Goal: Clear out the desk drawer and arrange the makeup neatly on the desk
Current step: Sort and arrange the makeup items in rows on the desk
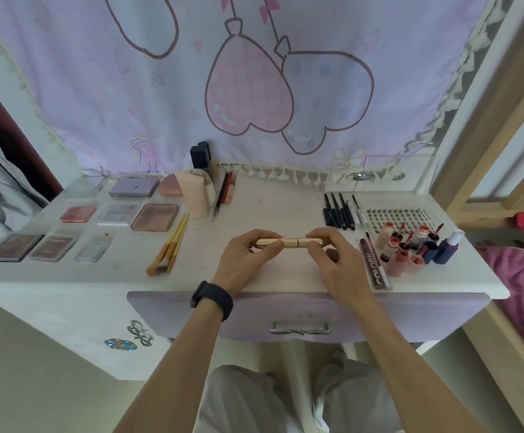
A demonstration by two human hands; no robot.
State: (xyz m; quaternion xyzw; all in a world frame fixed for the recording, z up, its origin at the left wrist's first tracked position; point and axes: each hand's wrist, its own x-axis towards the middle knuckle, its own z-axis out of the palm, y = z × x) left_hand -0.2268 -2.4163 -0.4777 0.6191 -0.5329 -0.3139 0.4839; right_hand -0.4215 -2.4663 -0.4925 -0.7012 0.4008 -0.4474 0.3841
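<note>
Both hands hold one gold tube (288,242) level above the middle of the white desk (254,214). My left hand (248,260) grips its left end and my right hand (335,264) grips its right end, near a seam in the tube. Below the desk edge the lilac drawer (410,317) with a metal handle (300,327) is pushed in. Palettes (155,217) lie in rows on the left, brushes (170,245) next to them, and lip glosses and small bottles (410,245) stand on the right.
A pink bottle (196,195) and pencils (224,192) stand at the back centre, black liners (338,210) and a lash tray (395,214) at the back right. A pink curtain (254,89) hangs behind. A bed frame (504,120) and pink blanket (523,292) flank the right.
</note>
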